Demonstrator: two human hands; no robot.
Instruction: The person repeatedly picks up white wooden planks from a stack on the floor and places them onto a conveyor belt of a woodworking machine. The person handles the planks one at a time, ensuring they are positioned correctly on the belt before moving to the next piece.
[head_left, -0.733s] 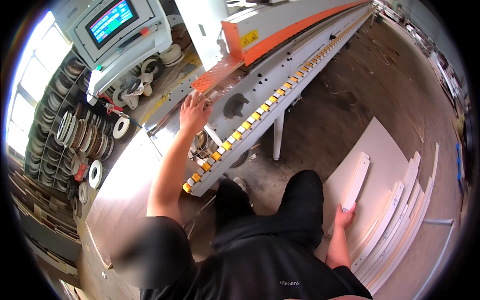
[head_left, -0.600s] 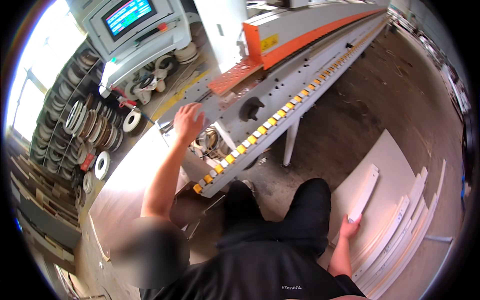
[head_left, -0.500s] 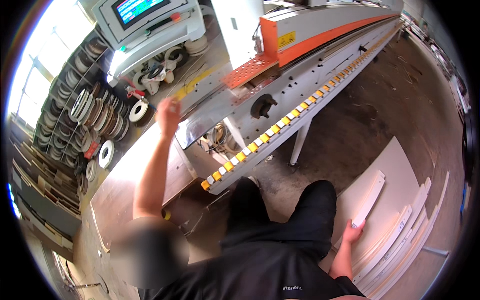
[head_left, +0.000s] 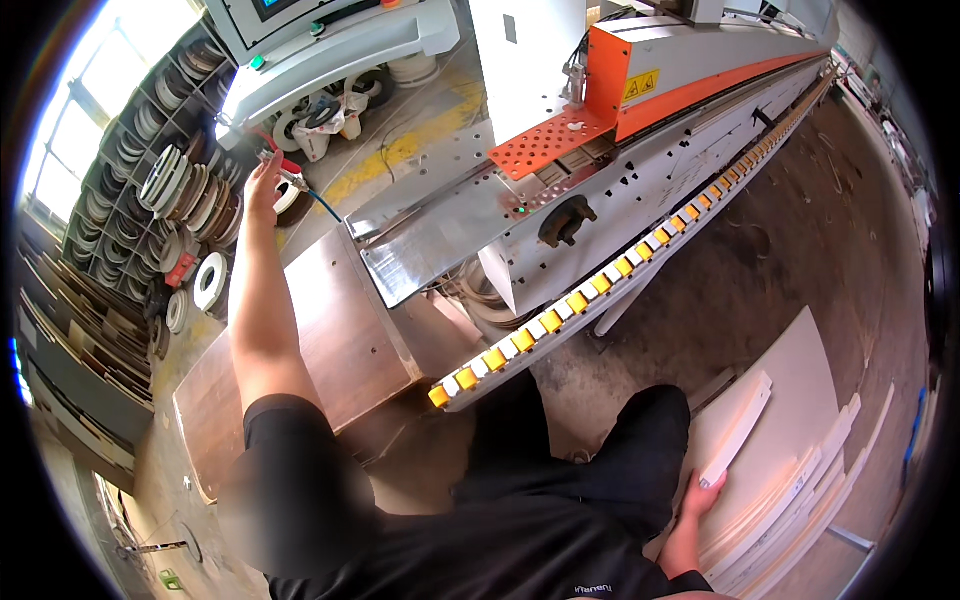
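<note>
Here my left hand (head_left: 264,180) reaches a metal air nozzle on a blue hose (head_left: 292,180), fingers spread beside it, grip unclear. My right hand (head_left: 697,500) pinches a narrow white panel strip (head_left: 738,440) lying on stacked white boards (head_left: 800,380).

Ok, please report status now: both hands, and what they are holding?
Left hand up at air gun with blue hose, grip unclear. Right hand low, gripping narrow white strip on white panel stack. Nothing between.
</note>
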